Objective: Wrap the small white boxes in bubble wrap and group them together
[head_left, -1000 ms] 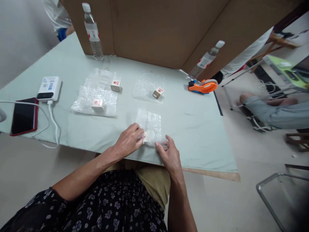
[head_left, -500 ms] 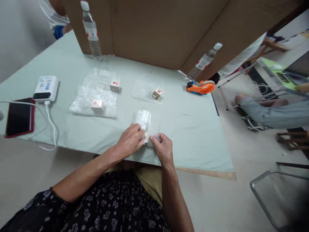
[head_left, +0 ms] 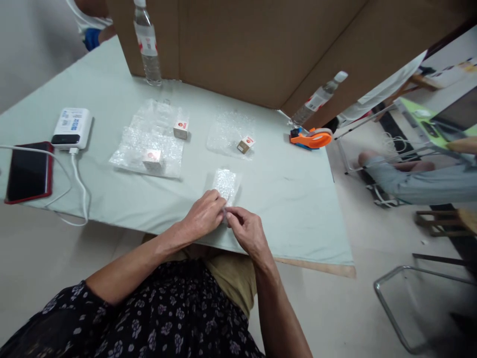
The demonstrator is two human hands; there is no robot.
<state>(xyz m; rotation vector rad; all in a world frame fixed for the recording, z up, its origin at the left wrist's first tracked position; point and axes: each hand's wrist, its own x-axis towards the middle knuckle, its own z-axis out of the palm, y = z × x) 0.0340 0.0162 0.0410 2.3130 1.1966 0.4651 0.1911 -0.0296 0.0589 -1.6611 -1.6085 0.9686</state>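
Note:
A folded piece of bubble wrap (head_left: 226,183) lies near the table's front edge, its near end between my two hands. My left hand (head_left: 207,211) grips it from the left with bent fingers. From the right, my right hand (head_left: 247,229) pinches the same wrap, the fingertips of both hands almost meeting. Whatever the wrap encloses is hidden by it and by my fingers. Beyond my hands, a small box (head_left: 246,144) rests on a flat bubble wrap sheet (head_left: 227,132). To the left, two more small boxes, one nearer (head_left: 152,159) and one farther (head_left: 181,129), sit on bubble wrap (head_left: 128,149).
An orange tape dispenser (head_left: 311,138) and a leaning water bottle (head_left: 316,102) are at the back right. Another bottle (head_left: 147,47) stands back left before a large cardboard panel (head_left: 234,49). A white power bank (head_left: 72,128), its cable and a phone (head_left: 30,171) lie left. Someone sits at right.
My right hand has moved left, closer to my left hand. The right side of the bubble wrap has been folded over, covering the pale item that showed between my fingers.

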